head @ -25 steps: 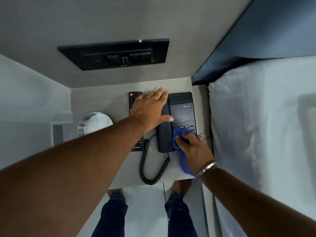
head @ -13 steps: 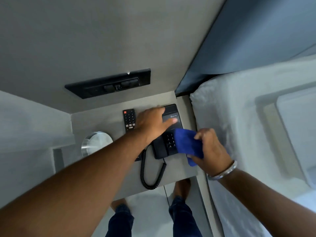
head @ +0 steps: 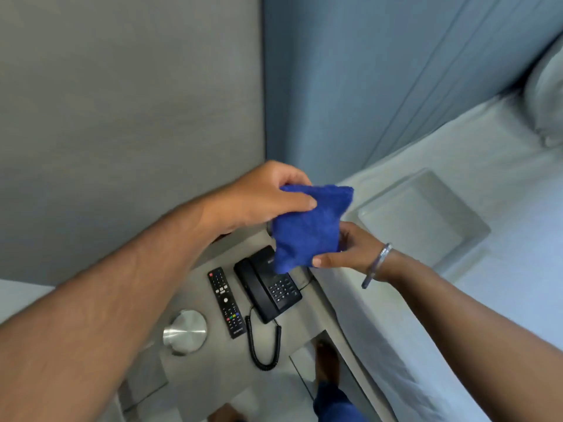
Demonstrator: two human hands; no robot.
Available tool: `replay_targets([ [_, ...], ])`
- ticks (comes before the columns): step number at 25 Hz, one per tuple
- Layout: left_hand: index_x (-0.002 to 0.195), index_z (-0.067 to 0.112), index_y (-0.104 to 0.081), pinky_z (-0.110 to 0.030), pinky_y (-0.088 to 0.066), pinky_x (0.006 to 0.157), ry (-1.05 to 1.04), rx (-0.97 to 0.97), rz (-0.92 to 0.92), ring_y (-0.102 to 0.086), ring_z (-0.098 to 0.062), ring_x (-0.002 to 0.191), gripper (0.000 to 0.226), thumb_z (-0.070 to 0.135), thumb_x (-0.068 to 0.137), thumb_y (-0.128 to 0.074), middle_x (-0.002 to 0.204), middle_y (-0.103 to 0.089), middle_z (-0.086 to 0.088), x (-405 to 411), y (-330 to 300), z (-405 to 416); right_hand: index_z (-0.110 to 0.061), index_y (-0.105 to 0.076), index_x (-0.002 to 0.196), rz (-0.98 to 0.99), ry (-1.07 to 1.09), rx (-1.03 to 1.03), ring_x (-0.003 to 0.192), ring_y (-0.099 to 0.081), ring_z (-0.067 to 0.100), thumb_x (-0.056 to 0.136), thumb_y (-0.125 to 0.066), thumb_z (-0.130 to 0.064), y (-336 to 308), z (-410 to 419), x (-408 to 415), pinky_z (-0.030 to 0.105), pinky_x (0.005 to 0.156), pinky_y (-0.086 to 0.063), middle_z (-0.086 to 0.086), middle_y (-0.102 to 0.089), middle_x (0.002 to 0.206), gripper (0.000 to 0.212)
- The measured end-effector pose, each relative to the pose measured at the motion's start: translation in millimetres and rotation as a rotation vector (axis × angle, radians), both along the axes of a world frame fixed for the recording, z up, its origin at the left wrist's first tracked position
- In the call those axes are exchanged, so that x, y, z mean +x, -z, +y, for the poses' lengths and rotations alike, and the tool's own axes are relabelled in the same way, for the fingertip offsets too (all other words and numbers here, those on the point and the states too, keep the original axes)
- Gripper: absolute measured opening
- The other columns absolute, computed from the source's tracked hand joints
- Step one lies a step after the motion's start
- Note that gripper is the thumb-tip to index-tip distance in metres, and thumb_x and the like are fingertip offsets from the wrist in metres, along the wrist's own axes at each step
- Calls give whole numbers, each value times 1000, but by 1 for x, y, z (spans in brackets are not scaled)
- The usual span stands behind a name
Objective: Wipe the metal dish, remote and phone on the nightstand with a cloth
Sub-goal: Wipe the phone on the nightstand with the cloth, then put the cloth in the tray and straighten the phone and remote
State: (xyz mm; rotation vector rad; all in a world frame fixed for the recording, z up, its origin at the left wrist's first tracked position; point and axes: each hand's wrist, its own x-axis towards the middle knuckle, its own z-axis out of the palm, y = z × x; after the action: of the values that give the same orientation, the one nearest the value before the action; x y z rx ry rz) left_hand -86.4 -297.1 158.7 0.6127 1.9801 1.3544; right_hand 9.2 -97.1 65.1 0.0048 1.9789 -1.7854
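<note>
Cloth (head: 307,226): blue, folded; held up in the air above the phone
Left hand (head: 262,199): pinches the cloth's upper edge
Right hand (head: 344,248): grips its lower side; bracelet (head: 376,264) on wrist
Nightstand (head: 198,370): dish (head: 185,332), remote (head: 227,303), phone (head: 268,284) lie side by side; none touched

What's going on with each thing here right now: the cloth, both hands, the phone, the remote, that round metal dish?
blue cloth: folded, held in the air above the nightstand, touching nothing on it.
left hand: gripping the cloth's top edge.
right hand: gripping the cloth's lower edge.
phone: handset on its cradle, coiled cord trailing forward.
remote: lying flat, buttons up, beside the phone.
metal dish: resting on the nightstand, untouched.
</note>
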Motion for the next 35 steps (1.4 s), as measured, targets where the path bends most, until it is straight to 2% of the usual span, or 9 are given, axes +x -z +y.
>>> replay_targets([
  [4,78,17,-65,-17,-49,50,-414,99,-30,-59,-2,57,15,11,92,-63,64,-66,10,-6,-10,-14,-10,-71,103,-257,194,-341,92,-71,26,60,-85,-32,-9,24,-10,32,75,-57,10,-75,99,50],
  [9,78,12,-62,-39,-60,68,-651,177,-410,-69,-17,71,17,5,93,-56,73,-73,-3,15,51,37,-5,-62,119,-335,453,-416,104,-67,34,71,-74,-19,6,94,-3,40,77,-58,17,-70,114,52],
  [12,76,14,-65,-37,-57,65,-703,172,-521,-68,-20,71,8,12,77,-58,70,-71,-1,25,97,103,-6,-65,110,-322,557,-197,93,-72,28,77,-71,-8,15,166,1,33,67,-59,12,-76,97,34],
  [16,81,15,-73,-43,-63,65,-652,82,-552,-75,-20,79,18,32,79,-67,85,-79,-4,56,154,218,-19,-68,86,-237,574,556,70,-68,20,78,-75,-21,39,272,-7,25,59,-52,-3,-73,70,10],
  [19,97,5,-63,-50,-60,82,-631,-52,-537,-71,-32,94,20,22,89,-61,100,-73,-16,80,190,300,-22,-64,76,-220,475,890,74,-59,23,75,-75,-19,72,332,-26,24,62,-42,1,-67,76,12],
  [22,118,1,-58,-45,-56,92,-691,-198,-613,-67,-34,107,25,10,96,-53,118,-68,-20,89,206,346,-14,-65,106,-209,284,1050,91,-62,28,75,-78,-19,103,351,-44,27,78,-44,12,-68,104,34],
  [26,137,5,-47,-34,-49,100,-713,-258,-366,-58,-28,123,37,6,99,-46,138,-57,-14,94,194,332,-15,-62,116,-32,464,1099,96,-65,27,84,-66,-17,104,326,-51,27,86,-48,9,-69,112,32],
  [30,143,14,-46,-28,-40,110,-726,-121,55,-52,-16,130,46,7,98,-52,143,-56,-5,84,191,232,-20,-67,106,252,581,841,73,-66,8,89,-61,-22,77,243,-34,20,70,-51,-5,-68,88,18],
  [35,146,12,-43,-36,-37,110,-665,-637,249,-48,-29,132,59,12,92,-64,145,-52,-13,82,249,13,-15,-69,97,276,189,515,66,-63,4,86,-66,-11,120,55,-21,7,63,-48,-2,-69,88,12],
])
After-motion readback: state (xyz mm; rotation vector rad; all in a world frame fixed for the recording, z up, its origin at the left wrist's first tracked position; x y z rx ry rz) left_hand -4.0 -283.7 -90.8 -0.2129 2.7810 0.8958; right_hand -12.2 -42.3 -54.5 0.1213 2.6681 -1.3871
